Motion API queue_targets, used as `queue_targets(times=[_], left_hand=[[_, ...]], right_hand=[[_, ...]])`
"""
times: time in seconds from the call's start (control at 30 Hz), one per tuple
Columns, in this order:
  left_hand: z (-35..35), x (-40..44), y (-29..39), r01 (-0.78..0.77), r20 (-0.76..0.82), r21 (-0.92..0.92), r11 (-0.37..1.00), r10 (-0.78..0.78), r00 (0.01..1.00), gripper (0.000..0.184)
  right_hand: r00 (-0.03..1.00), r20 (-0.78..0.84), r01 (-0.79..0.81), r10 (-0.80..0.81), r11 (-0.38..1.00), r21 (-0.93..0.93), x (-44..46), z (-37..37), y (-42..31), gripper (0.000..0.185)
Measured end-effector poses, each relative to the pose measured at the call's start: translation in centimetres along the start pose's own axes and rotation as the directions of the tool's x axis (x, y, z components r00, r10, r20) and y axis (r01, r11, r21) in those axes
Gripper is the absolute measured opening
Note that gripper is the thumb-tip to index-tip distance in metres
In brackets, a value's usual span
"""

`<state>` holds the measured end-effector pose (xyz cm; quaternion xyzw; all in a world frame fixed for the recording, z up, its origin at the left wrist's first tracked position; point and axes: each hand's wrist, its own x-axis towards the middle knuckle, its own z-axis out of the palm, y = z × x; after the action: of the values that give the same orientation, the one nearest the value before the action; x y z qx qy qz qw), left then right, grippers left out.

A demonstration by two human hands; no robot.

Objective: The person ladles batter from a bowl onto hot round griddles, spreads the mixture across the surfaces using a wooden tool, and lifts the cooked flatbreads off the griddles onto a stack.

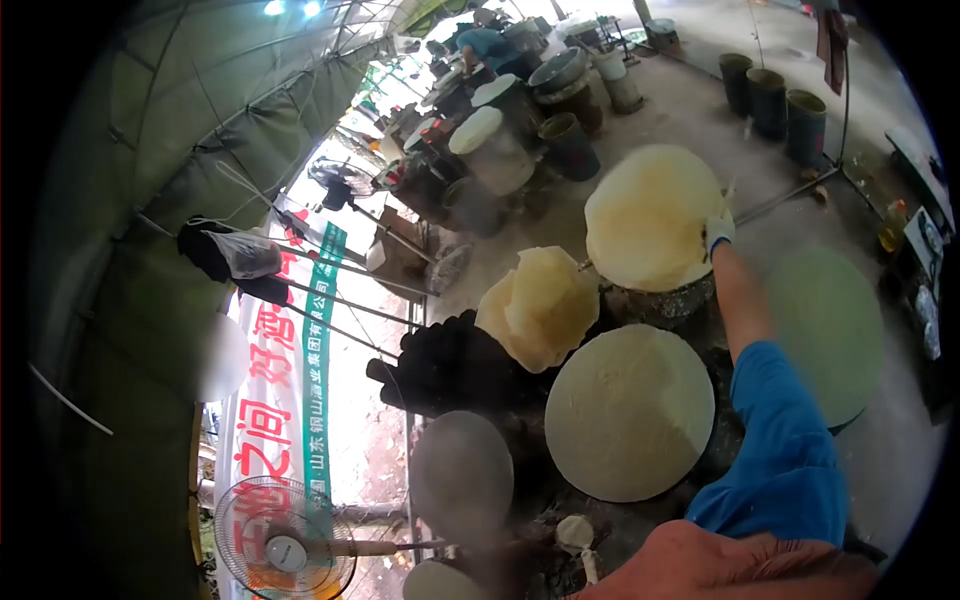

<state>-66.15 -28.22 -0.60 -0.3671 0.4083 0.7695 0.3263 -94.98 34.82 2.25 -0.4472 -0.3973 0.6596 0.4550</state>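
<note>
My arm in a blue sleeve reaches forward at the right, and my right hand (718,232), in a whitish glove, is at the right edge of a large round yellowish sheet (650,215). Its fingers are too small and partly hidden to make out. Left of that sheet lies a folded, uneven yellowish sheet (540,308). Closer to me is a round pale disc (630,415) with a smooth, partly shaded surface. My left hand does not show.
A standing fan (287,552) is at the lower left, near a banner (265,400). Dark rolls (450,365) lie left of the folded sheet. Buckets (767,100) and drums (492,150) stand farther off. A person in blue (483,44) bends among containers.
</note>
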Motion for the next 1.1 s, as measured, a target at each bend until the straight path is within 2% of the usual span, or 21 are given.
queue_targets(times=[0.1, 0.2, 0.23, 0.27, 0.3, 0.33, 0.4, 0.5, 0.57, 0.6, 0.67, 0.7, 0.77, 0.83, 0.87, 0.9, 0.93, 0.97, 1.0, 1.03, 1.1], left_hand=[[0.9, -0.4, -0.5, -0.025, -0.037, 0.004, 1.000, 0.025, 0.999, 0.039], [1.0, -1.2, -1.3, -0.047, -0.066, -0.036, 0.998, 0.045, 0.997, 0.039], [0.8, -1.5, -1.7, -0.056, -0.074, -0.049, 0.997, 0.053, 0.996, 0.038], [0.5, -1.9, -2.0, -0.068, -0.079, -0.076, 0.995, 0.062, 0.995, 0.038], [0.4, -2.4, -2.5, -0.084, -0.084, -0.107, 0.991, 0.076, 0.994, 0.038], [0.1, -3.2, -3.2, -0.104, -0.092, -0.142, 0.984, 0.092, 0.992, 0.038], [-0.9, -4.9, -5.6, -0.157, -0.114, -0.245, 0.957, 0.132, 0.985, 0.038], [-1.1, -7.2, -12.8, -0.258, -0.145, -0.491, 0.832, 0.214, 0.966, 0.038], [0.1, -9.1, -17.9, -0.337, -0.178, -0.669, 0.662, 0.298, 0.938, 0.037], [0.7, -10.4, -19.8, -0.362, -0.190, -0.748, 0.557, 0.343, 0.920, 0.037], [1.5, -13.7, -23.9, -0.383, -0.223, -0.872, 0.304, 0.449, 0.865, 0.037], [2.1, -14.7, -26.4, -0.373, -0.250, -0.915, 0.157, 0.505, 0.826, 0.037], [3.0, -18.1, -32.0, -0.258, -0.272, -0.959, -0.117, 0.633, 0.725, 0.037], [3.6, -19.4, -39.6, -0.157, -0.278, -0.961, -0.230, 0.791, 0.545, 0.040], [5.3, -21.9, -41.9, -0.334, -0.399, -0.907, -0.257, 0.777, 0.486, 0.042], [5.9, -23.0, -45.5, -0.442, -0.486, -0.844, -0.303, 0.780, 0.394, 0.037], [6.3, -23.8, -49.3, -0.538, -0.559, -0.769, -0.346, 0.773, 0.301, 0.032], [7.5, -23.4, -53.5, -0.627, -0.616, -0.679, -0.381, 0.761, 0.205, 0.027], [10.0, -26.9, -54.5, -0.861, -0.921, -0.328, -0.389, 0.334, 0.200, 0.027], [10.1, -28.4, -58.0, -0.956, -0.962, -0.178, -0.233, 0.246, 0.119, 0.056], [9.6, -30.7, -64.5, -0.976, -0.999, -0.028, -0.215, 0.044, 0.019, 0.058]], right_hand=[[0.966, -0.175, -0.242, 0.191, 0.907, -0.345, 10.5, -1.8, 10.3, 0.036], [0.994, -0.103, -0.098, 0.047, 0.807, -0.582, 11.0, -2.2, 10.6, 0.043], [0.999, -0.036, -0.001, -0.032, 0.740, -0.672, 10.4, -2.9, 9.9, 0.044], [0.993, 0.051, 0.110, -0.108, 0.660, -0.743, 10.3, -3.0, 9.2, 0.046], [0.988, 0.115, 0.150, -0.101, 0.480, -0.864, 13.1, -3.3, 10.7, 0.045], [0.979, 0.171, 0.202, -0.111, 0.413, -0.888, 14.0, -3.2, 10.9, 0.044], [0.942, 0.310, 0.334, -0.127, 0.411, -0.848, 13.8, -2.4, 11.6, 0.042], [0.796, 0.588, 0.542, -0.142, 0.600, -0.589, 7.1, 3.3, 13.7, 0.040], [0.644, 0.765, 0.538, -0.025, 0.726, -0.429, -3.0, 6.0, 14.1, 0.038], [0.535, 0.842, 0.524, 0.070, 0.754, -0.396, -9.6, 6.2, 14.0, 0.037], [0.224, 0.923, 0.559, 0.313, 0.734, -0.385, -22.8, 4.3, 12.7, 0.036], [0.035, 0.895, 0.611, 0.445, 0.699, -0.372, -29.3, 2.2, 11.7, 0.035], [-0.350, 0.691, 0.719, 0.633, 0.654, -0.235, -41.5, -3.6, 9.5, 0.034], [-0.745, 0.422, 0.563, 0.517, 0.826, -0.017, -50.7, -10.0, 16.0, 0.030], [-0.832, 0.336, 0.524, 0.442, 0.825, 0.213, -55.3, -15.4, 12.2, 0.030], [-0.899, 0.232, 0.437, 0.371, 0.793, 0.425, -60.3, -21.5, 7.7, 0.030], [-0.956, 0.066, 0.290, 0.285, 0.894, 0.342, -64.1, -26.7, 7.6, 0.029], [-0.970, -0.066, 0.192, 0.234, 0.904, 0.382, -66.6, -32.2, 7.1, 0.028], [-0.938, -0.190, 0.171, 0.290, 0.864, 0.473, -70.0, -38.3, 3.9, 0.026], [-0.913, -0.320, 0.084, 0.253, 0.883, 0.461, -72.7, -44.4, -0.1, 0.029], [-0.868, -0.480, -0.197, 0.124, 0.802, 0.564, -77.5, -56.6, -2.6, 0.039]])
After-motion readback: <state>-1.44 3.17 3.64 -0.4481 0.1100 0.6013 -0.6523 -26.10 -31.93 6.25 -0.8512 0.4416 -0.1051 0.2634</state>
